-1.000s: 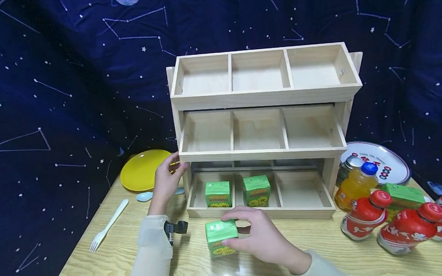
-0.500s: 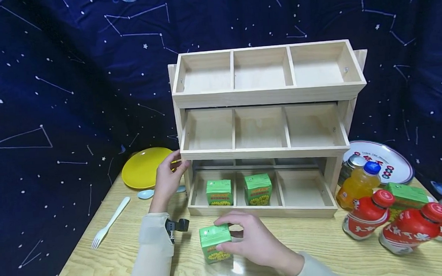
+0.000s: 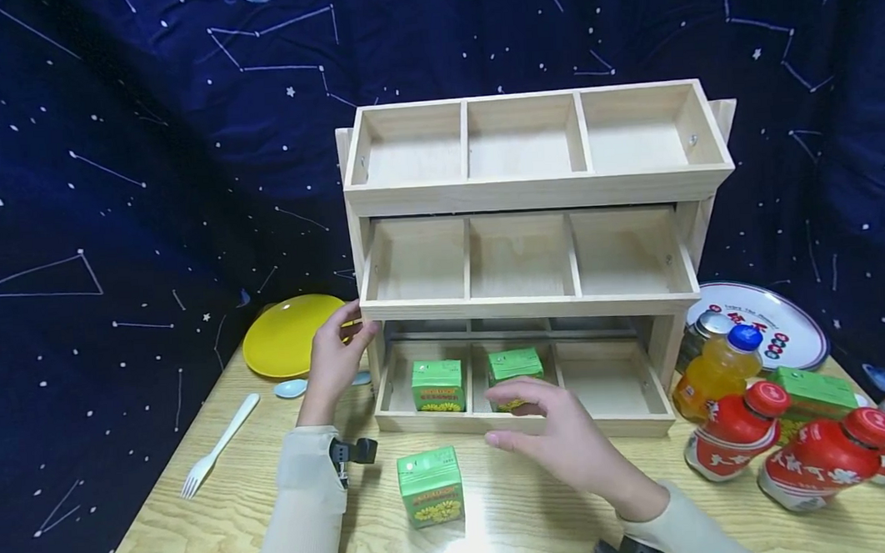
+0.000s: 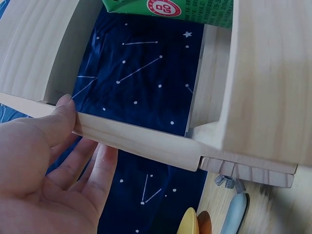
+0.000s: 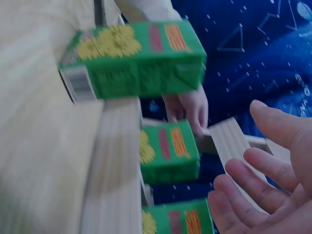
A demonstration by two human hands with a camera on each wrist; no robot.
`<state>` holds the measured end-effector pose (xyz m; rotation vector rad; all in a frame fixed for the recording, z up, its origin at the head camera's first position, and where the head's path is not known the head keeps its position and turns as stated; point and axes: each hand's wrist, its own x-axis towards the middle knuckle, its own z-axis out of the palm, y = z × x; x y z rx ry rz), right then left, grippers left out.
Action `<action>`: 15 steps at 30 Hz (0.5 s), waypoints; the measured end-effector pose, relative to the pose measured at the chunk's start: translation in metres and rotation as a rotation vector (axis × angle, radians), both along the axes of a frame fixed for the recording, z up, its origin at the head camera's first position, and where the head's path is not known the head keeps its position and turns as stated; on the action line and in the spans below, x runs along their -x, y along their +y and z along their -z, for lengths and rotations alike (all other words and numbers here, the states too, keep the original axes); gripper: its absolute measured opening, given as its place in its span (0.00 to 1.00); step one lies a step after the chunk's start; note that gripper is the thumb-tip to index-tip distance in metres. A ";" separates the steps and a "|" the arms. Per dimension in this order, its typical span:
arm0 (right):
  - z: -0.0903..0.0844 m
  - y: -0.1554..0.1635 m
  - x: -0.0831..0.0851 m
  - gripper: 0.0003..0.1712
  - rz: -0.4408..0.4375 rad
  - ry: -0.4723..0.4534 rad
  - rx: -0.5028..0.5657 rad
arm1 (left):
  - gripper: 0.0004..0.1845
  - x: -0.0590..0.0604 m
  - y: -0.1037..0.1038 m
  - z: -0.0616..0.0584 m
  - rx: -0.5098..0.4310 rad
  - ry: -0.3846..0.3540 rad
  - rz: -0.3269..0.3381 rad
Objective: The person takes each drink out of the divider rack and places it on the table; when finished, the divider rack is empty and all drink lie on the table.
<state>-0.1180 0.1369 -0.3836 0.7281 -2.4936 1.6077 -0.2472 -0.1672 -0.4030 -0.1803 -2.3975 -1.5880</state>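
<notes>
A wooden three-tier shelf (image 3: 536, 193) stands on the table. My left hand (image 3: 336, 357) grips its left upright; in the left wrist view the thumb lies on one side of the wooden post (image 4: 141, 139) and the fingers on the other. A green drink carton (image 3: 432, 487) with yellow flowers stands upright on the table before the shelf. To its right, my right hand (image 3: 564, 437) hovers with fingers spread, holding nothing. Two matching cartons, one in the bottom tier's left compartment (image 3: 437, 385) and one in its middle compartment (image 3: 515, 364), stand behind; the right hand partly covers the latter.
Right of the shelf stand red bottles (image 3: 738, 430), an orange drink bottle (image 3: 718, 371), a glass jar (image 3: 704, 334), another green carton (image 3: 811, 393) and a white plate (image 3: 783, 317). A yellow plate (image 3: 288, 339), blue spoon (image 3: 291, 389) and white fork (image 3: 219, 447) lie left.
My right hand moved the green carton slightly left and toward me, then let go of it and drew away to the right. The left hand has stayed on the upright.
</notes>
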 end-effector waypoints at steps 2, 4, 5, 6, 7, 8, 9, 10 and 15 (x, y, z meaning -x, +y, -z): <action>-0.004 0.007 0.004 0.23 0.043 0.000 -0.009 | 0.25 0.000 0.000 0.000 -0.001 0.002 0.001; -0.007 0.014 0.009 0.24 0.084 0.018 -0.027 | 0.25 -0.001 0.000 0.000 -0.003 0.002 0.003; -0.008 0.017 0.012 0.24 0.103 0.037 -0.042 | 0.25 -0.001 0.000 0.000 -0.004 0.002 0.004; -0.009 0.020 0.015 0.25 0.121 0.048 -0.050 | 0.26 -0.001 -0.001 0.000 -0.003 0.000 0.001; -0.009 0.023 0.018 0.25 0.136 0.060 -0.060 | 0.26 -0.001 -0.001 0.000 -0.004 0.001 0.002; -0.009 0.026 0.020 0.27 0.151 0.070 -0.068 | 0.26 -0.001 -0.001 0.000 -0.004 0.001 0.003; -0.009 0.028 0.023 0.27 0.164 0.076 -0.075 | 0.26 -0.001 -0.001 0.000 -0.003 0.002 0.003; -0.008 0.030 0.025 0.28 0.170 0.077 -0.077 | 0.26 -0.001 -0.001 0.000 -0.003 0.002 0.002; 0.002 0.034 0.039 0.31 0.163 0.060 -0.072 | 0.25 -0.002 0.000 -0.002 -0.024 0.021 0.012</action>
